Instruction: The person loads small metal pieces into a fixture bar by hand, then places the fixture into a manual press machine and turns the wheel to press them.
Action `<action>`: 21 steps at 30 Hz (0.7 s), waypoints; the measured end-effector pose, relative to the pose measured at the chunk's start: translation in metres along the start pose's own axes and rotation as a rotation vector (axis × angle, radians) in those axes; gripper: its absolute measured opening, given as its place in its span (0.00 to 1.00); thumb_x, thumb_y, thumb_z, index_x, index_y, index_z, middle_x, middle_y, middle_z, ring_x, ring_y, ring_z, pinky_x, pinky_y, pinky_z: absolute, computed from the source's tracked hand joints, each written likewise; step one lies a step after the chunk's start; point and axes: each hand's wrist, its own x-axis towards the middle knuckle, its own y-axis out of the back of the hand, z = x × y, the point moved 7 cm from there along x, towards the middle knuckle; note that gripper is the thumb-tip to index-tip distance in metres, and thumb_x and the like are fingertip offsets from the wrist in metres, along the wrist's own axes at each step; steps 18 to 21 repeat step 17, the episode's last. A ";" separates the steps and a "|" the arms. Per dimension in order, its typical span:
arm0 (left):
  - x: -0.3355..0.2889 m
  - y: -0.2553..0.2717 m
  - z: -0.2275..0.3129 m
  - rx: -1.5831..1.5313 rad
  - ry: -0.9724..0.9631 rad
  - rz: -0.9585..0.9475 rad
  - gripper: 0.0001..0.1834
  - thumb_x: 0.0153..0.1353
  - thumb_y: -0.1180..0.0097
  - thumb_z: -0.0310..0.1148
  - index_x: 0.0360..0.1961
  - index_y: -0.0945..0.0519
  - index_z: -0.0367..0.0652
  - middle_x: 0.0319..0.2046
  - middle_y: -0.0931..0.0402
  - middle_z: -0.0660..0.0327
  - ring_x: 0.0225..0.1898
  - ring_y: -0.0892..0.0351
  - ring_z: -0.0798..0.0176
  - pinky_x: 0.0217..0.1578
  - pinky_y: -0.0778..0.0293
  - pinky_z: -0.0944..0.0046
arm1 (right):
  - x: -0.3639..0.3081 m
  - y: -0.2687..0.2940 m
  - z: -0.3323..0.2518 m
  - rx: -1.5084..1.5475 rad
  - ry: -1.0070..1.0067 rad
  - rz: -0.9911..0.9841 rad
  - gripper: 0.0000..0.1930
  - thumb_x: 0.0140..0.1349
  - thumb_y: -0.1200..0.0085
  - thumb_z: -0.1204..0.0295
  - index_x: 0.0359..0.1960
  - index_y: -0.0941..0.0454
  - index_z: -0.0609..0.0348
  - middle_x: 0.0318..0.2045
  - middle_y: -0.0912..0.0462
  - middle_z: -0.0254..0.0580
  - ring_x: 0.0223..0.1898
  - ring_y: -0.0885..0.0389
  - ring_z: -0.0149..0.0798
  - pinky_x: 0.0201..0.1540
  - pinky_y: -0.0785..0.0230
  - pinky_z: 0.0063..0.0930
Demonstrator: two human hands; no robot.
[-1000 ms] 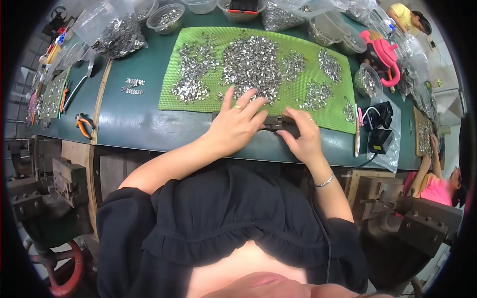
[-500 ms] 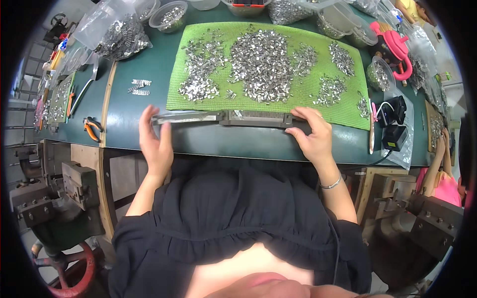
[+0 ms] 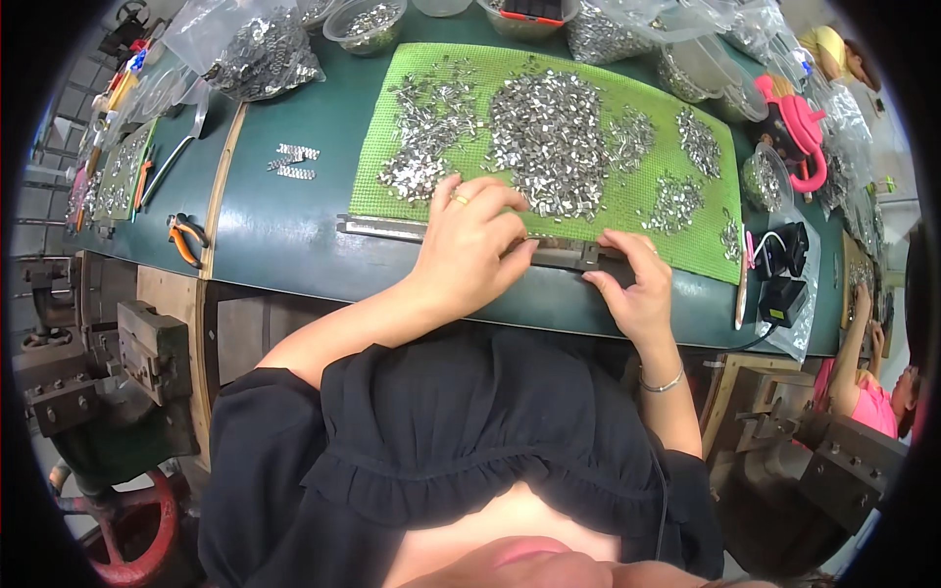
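Note:
A long, narrow metal rail (image 3: 384, 227) lies along the front edge of the green mesh mat (image 3: 720, 201). Toward its right it runs into a darker, thicker metal holder (image 3: 566, 254). My left hand (image 3: 475, 240) bends over the middle, thumb and fingers closed around the holder's left portion; the fingertips' exact contact is hidden. At the far right end, my right hand (image 3: 639, 289) pinches the holder between thumb and forefinger. Just beyond, a big heap of small bent metal pieces (image 3: 549, 137) covers the mat's middle, with smaller piles around it.
Left of the mat sit several short toothed metal strips (image 3: 294, 162) and orange-handled pliers (image 3: 184, 240). Tubs of metal parts (image 3: 365, 27) and a filled plastic bag (image 3: 260, 59) line the back. A pink-and-black pot (image 3: 799, 132) and black adapters (image 3: 784, 284) stand right. Another person works far right.
My left hand has left the rail's left end and moved right to its middle. My right hand keeps its grip at the right end. The whole view has shifted slightly.

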 end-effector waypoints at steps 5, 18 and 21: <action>0.002 0.073 -0.027 -0.181 0.114 0.257 0.09 0.48 0.29 0.28 0.25 0.20 0.42 0.36 0.18 0.59 0.41 0.19 0.53 0.44 0.28 0.57 | 0.036 -0.011 -0.039 -0.228 0.203 -0.108 0.20 0.47 0.29 0.73 0.44 0.19 0.60 0.40 0.20 0.44 0.43 0.25 0.49 0.47 0.31 0.39; -0.020 0.100 -0.088 0.243 0.168 0.124 0.08 0.50 0.31 0.32 0.33 0.16 0.48 0.48 0.22 0.60 0.55 0.27 0.50 0.57 0.37 0.50 | 0.097 -0.130 -0.065 -0.423 0.419 -0.392 0.04 0.52 0.36 0.70 0.22 0.18 0.53 0.29 0.24 0.37 0.42 0.27 0.41 0.49 0.40 0.38; -0.020 0.100 -0.088 0.243 0.168 0.124 0.08 0.50 0.31 0.32 0.33 0.16 0.48 0.48 0.22 0.60 0.55 0.27 0.50 0.57 0.37 0.50 | 0.097 -0.130 -0.065 -0.423 0.419 -0.392 0.04 0.52 0.36 0.70 0.22 0.18 0.53 0.29 0.24 0.37 0.42 0.27 0.41 0.49 0.40 0.38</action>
